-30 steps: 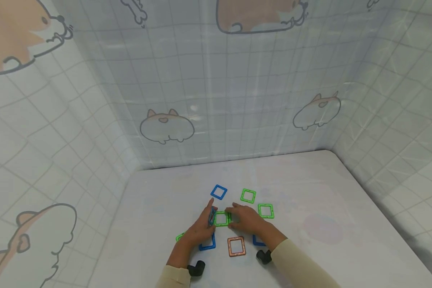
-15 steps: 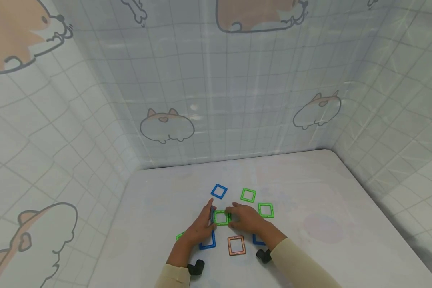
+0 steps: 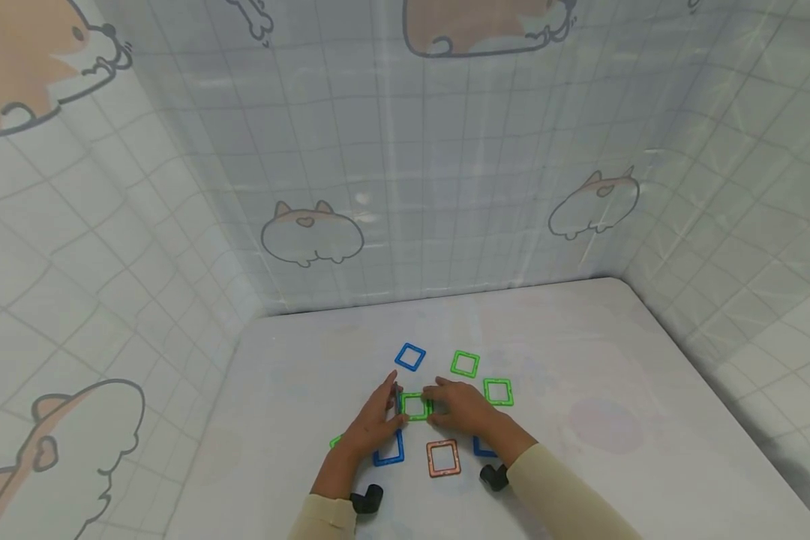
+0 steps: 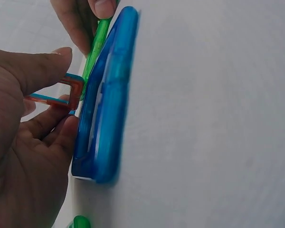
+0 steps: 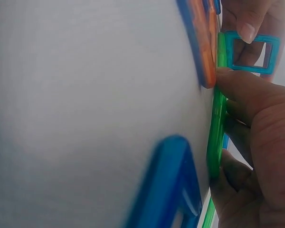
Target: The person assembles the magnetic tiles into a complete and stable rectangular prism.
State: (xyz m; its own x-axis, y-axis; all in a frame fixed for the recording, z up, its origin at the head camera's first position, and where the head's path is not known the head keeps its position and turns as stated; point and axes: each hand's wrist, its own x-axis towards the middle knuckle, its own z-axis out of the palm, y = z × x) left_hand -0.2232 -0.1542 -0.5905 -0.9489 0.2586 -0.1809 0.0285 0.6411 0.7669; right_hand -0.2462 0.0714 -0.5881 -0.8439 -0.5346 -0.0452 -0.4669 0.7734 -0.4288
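Green square magnetic tile (image 3: pixel 415 418) lies flat between the two hands. At its left edge my left hand (image 3: pixel 371 427) holds an upright magnetic tile (image 3: pixel 397 400) between thumb and fingers; in the left wrist view this upright tile (image 4: pixel 76 92) shows an orange and teal frame. Seen from the right wrist, its teal face (image 5: pixel 229 50) stands up from the end of the green piece (image 5: pixel 216 142). My right hand (image 3: pixel 466 409) pinches the right side of the green piece, its fingers covering part of it.
Farther back lie a blue tile (image 3: pixel 419 361) and two green tiles, one behind (image 3: pixel 466 352) and one to the right (image 3: pixel 499 404). Nearer are an orange tile (image 3: pixel 443 475), a blue tile (image 3: pixel 388 462) by the left wrist and another blue tile (image 3: pixel 484 454) under the right.
The upright tile in my left hand has turned from a tilt that showed its face to nearly edge-on in the head view. My right hand stays in place.
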